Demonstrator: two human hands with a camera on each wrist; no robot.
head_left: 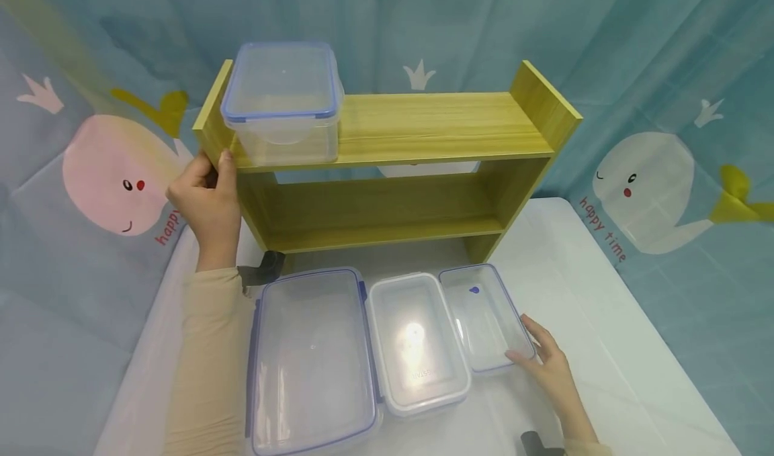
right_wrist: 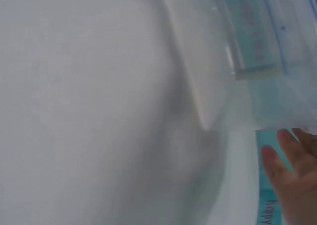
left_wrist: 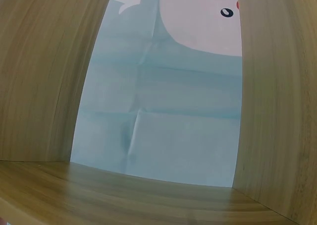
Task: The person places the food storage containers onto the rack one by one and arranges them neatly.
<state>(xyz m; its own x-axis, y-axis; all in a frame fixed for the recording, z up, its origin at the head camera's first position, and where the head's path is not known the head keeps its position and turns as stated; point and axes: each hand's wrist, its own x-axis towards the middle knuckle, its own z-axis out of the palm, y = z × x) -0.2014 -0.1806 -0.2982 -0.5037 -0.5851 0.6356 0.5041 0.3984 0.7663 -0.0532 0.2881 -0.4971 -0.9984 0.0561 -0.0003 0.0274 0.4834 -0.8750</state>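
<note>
In the head view my left hand (head_left: 208,197) grips the left side panel of the wooden shelf (head_left: 423,130), thumb at its front edge. Right by it, a square clear food container (head_left: 284,80) with a blue-rimmed lid stands on the top board. My right hand (head_left: 547,369) holds the near right corner of a small clear food container (head_left: 480,322) with a blue rim, thumb at the near edge and fingers along the right side. The right wrist view shows the fingers (right_wrist: 292,160) beside the container's wall (right_wrist: 257,101).
Left of the small container lie a white-rimmed food container (head_left: 417,348) and a large blue-rimmed one (head_left: 314,362) on the white table (head_left: 617,375). The shelf's lower board (head_left: 387,234) is behind them. Printed curtains (head_left: 471,33) hang around the table.
</note>
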